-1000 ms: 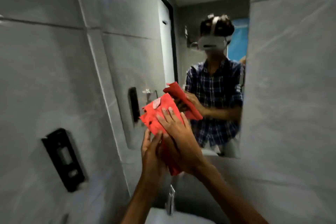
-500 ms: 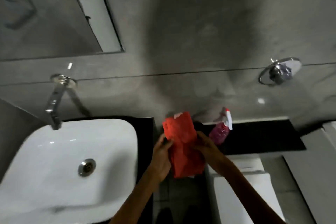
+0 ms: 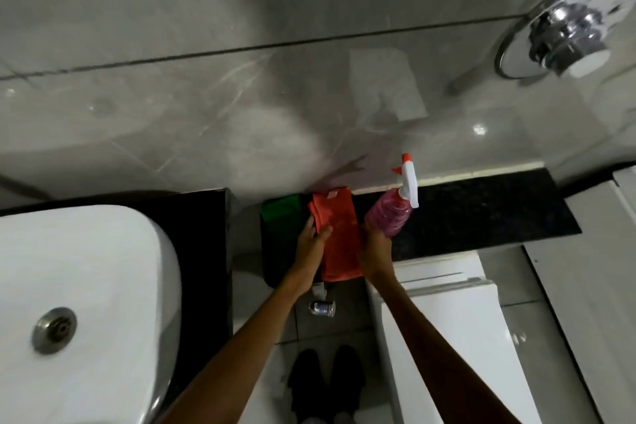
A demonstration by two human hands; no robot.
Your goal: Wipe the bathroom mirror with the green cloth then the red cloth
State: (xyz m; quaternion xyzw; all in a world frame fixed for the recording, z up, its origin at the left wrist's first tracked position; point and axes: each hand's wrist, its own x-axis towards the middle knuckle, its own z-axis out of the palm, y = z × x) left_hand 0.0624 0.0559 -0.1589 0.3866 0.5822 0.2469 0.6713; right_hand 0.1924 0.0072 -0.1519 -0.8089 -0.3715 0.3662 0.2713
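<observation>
Cloth work is at its closing step, I judge: the red cloth (image 3: pixel 339 237) lies folded on the dark ledge (image 3: pixel 481 213), and both hands are on it. The left hand (image 3: pixel 309 248) rests on its left edge, fingers bent over the fold near the top corner. The right hand (image 3: pixel 375 251) is against the right edge; whether it pinches the cloth or only presses flat, I cannot tell. The green cloth (image 3: pixel 280 212) lies at about 10 o'clock from the red one, just beside it, partly in shadow. The mirror is not in view.

To do this step well, the cloth should be laid flat and fully on the ledge. Its lower end at 6 o'clock seems to reach the ledge's front edge, so it may slide off to the floor if released there. Pushing it a little toward 12 o'clock, to the wall, would be safer.

The spray bottle (image 3: pixel 392 213) stands at 2 o'clock from the red cloth, very near the right hand's fingertips. I think the right hand should lift straight back, not sweep sideways, otherwise the bottle may tip. The basin (image 3: pixel 86 268) at 9 o'clock is well apart and no concern.
</observation>
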